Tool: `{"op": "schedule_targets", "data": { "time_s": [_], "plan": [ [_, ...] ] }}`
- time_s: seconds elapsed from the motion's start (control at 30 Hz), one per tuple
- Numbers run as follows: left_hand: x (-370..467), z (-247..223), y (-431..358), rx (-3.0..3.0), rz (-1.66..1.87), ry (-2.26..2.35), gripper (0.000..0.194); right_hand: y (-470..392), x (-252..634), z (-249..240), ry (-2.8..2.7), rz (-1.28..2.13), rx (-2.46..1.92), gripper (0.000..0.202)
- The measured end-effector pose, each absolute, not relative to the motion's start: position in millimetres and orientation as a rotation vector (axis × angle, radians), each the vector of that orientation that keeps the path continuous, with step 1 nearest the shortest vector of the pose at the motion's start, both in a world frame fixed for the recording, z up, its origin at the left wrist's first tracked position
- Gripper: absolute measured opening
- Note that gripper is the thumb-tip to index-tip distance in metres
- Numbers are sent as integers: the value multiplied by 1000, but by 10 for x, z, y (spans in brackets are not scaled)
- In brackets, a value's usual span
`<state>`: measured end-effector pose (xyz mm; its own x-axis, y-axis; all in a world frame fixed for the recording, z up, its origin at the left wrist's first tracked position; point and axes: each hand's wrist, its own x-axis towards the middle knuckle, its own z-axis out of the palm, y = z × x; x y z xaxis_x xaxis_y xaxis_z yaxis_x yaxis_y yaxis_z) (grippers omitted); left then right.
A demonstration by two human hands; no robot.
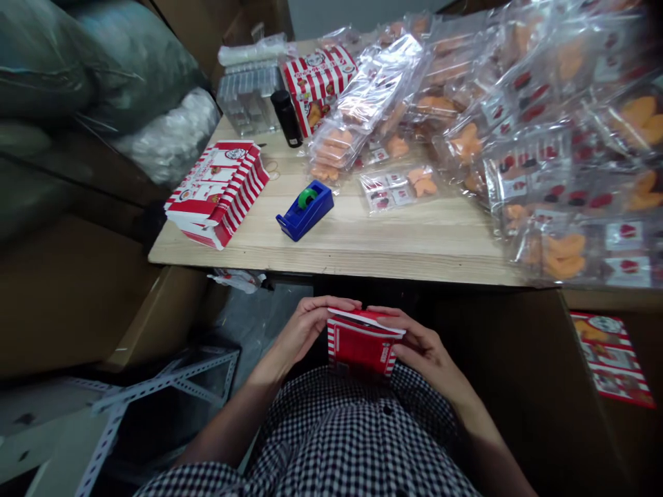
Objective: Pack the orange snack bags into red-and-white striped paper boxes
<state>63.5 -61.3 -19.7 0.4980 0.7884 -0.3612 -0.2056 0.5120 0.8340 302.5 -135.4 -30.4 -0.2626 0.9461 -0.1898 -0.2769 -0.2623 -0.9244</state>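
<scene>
Close to my body, below the table's front edge, a red box with white-striped sides [362, 348] is held upright between both hands. My left hand [313, 323] grips its left upper edge, fingers along the top. On the other side my right hand [417, 338] has its thumb on the near face and its fingers over the top right corner. The box's top shows a narrow dark gap below a white-edged flap. What is inside cannot be seen.
On the wooden table [342, 248] lie a blue tape dispenser [306, 210], a stack of flat striped boxes [217, 190], a black bottle [286, 119], a standing striped box [318, 79] and many clear packets [564, 255]. A cardboard carton [518, 366] stands right, a metal frame [170, 383] lower left.
</scene>
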Motion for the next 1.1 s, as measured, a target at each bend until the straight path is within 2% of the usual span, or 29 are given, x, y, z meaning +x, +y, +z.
{"op": "schedule_targets", "data": {
  "time_s": [0.17, 0.33, 0.43, 0.63, 0.73, 0.87, 0.97, 1.1],
  "plan": [
    [537, -214, -497, 1107, 525, 749, 42, -1289, 3043, -487, -1044, 1487, -1113, 23],
    [679, -161, -250, 1210, 674, 805, 34, -951, 3140, -295, -1084, 1386, -1117, 23],
    [731, -177, -233, 1201, 733, 798, 31, -908, 3182, -240, -1021, 1458, -1129, 24],
    [618, -255, -353, 1292, 552, 788, 31, -1058, 3226, -302, -1194, 1538, -1182, 27],
    [611, -141, -298, 1352, 509, 770, 28, -996, 3249, -182, -1285, 1503, -1183, 24],
    [662, 49, -179, 1389, 372, 740, 27, -876, 3266, -34, -1308, 1657, -1131, 15],
    [692, 92, -116, 1463, 319, 751, 34, -834, 3270, -25, -1334, 1679, -1138, 24],
    [732, 29, -69, 1498, 309, 787, 30, -794, 3270, -67, -1320, 1665, -1210, 27]
  ]
}}
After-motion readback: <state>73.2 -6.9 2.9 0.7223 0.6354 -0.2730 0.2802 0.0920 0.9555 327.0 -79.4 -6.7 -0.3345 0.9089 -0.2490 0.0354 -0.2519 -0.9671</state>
